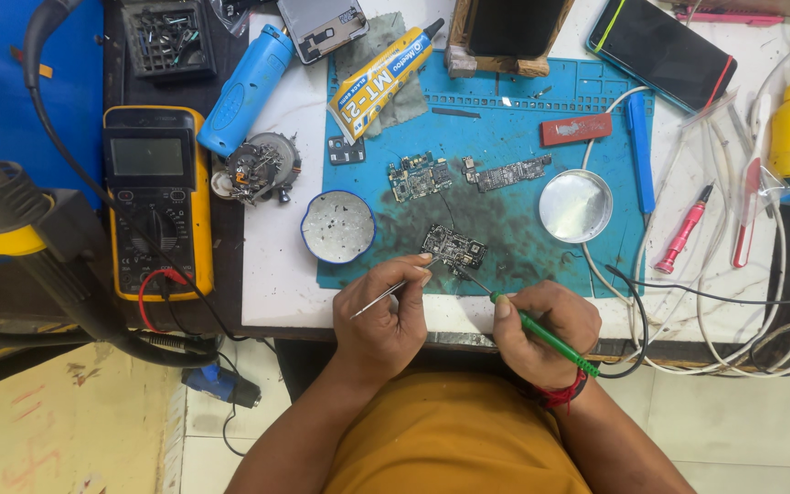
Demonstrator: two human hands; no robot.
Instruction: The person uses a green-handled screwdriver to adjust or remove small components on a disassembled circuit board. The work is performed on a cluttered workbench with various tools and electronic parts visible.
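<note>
A small dark circuit board (453, 247) lies at the near edge of the blue work mat (523, 146). My left hand (384, 316) grips metal tweezers (393, 290) whose tips touch the board's left side. My right hand (541, 329) holds a green-handled tool (541, 334) with its thin metal tip on the board's near right corner. Two more circuit boards (420, 176) (507, 173) rest further back on the mat.
A yellow multimeter (158, 197) sits at left beside a blue tool (247, 87) and a round tin (338, 226). A glue tube (382, 73), a metal lid (575, 205), a red screwdriver (683, 229), a phone (660, 48) and white cables (742, 311) lie around.
</note>
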